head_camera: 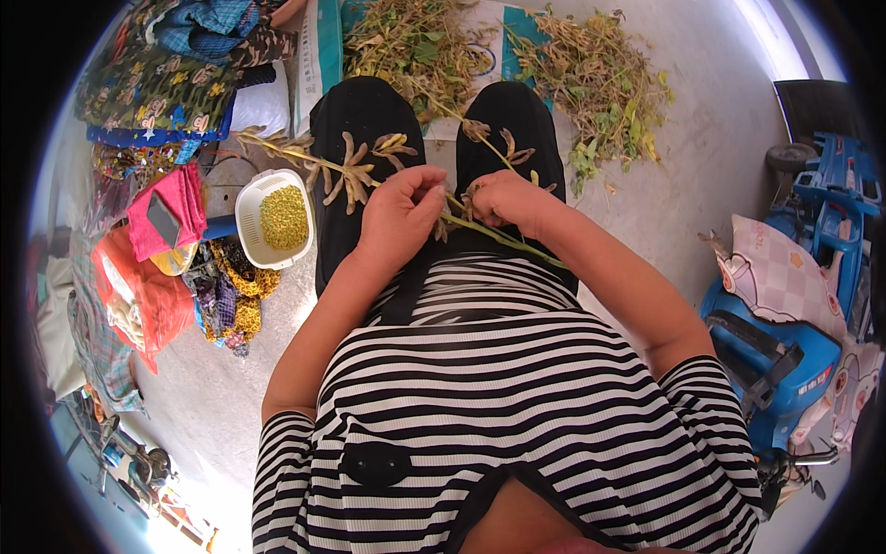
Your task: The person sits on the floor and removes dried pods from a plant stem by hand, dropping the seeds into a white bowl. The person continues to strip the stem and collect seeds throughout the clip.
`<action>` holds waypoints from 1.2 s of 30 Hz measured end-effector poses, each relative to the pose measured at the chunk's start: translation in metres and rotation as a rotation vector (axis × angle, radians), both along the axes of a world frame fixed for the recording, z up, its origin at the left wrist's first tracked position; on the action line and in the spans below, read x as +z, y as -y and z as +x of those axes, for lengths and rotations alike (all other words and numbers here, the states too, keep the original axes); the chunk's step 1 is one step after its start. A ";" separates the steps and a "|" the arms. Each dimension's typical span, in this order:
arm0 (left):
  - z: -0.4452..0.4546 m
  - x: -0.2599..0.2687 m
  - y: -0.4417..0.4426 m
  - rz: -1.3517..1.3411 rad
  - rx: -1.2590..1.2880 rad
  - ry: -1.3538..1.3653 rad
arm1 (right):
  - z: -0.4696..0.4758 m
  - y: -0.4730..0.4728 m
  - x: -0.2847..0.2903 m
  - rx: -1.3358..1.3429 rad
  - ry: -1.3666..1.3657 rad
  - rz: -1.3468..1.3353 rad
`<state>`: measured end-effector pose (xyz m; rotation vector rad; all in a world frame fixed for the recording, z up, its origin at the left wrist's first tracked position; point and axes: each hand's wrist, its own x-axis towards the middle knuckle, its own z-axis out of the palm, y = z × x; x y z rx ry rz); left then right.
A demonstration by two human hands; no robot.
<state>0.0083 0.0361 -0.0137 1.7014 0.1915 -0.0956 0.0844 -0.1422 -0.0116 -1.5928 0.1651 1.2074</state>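
A soybean stalk with dry brown pods lies slantwise across the black-trousered lap. My left hand grips it near the middle, thumb and forefinger close together; the lower fingers are hidden. Just to the right, my right hand has its fingers curled on a pod cluster beside the stalk, its fingertips partly covered. A second thin stem with pods runs from between the knees to my right hand. Left of the lap, a white plastic basket holds shelled yellow-green soybeans.
Two heaps of soybean plants, one left and one right, lie ahead on printed woven sacking. Cloths, a pink cloth with a flat dark object, and a red plastic bag are at left. A blue vehicle stands right.
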 end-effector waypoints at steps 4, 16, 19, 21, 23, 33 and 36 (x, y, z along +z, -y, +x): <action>0.000 -0.003 0.000 0.031 0.007 0.011 | -0.001 0.001 -0.002 -0.008 -0.041 -0.027; -0.002 0.000 0.001 0.034 -0.015 0.005 | -0.005 -0.002 0.001 -0.006 -0.090 -0.140; -0.007 0.005 0.000 -0.039 -0.026 -0.019 | -0.007 -0.002 -0.001 -0.025 -0.092 -0.139; -0.011 0.010 -0.001 -0.118 0.001 0.008 | -0.006 -0.001 -0.003 -0.019 -0.103 -0.148; -0.016 0.015 -0.003 -0.160 0.032 0.041 | -0.005 -0.001 -0.004 -0.001 -0.122 -0.180; -0.025 0.020 -0.009 -0.286 0.116 0.033 | -0.003 0.004 -0.007 -0.051 -0.175 -0.125; -0.025 0.019 -0.010 -0.287 0.098 0.037 | -0.003 0.004 -0.008 -0.048 -0.190 -0.132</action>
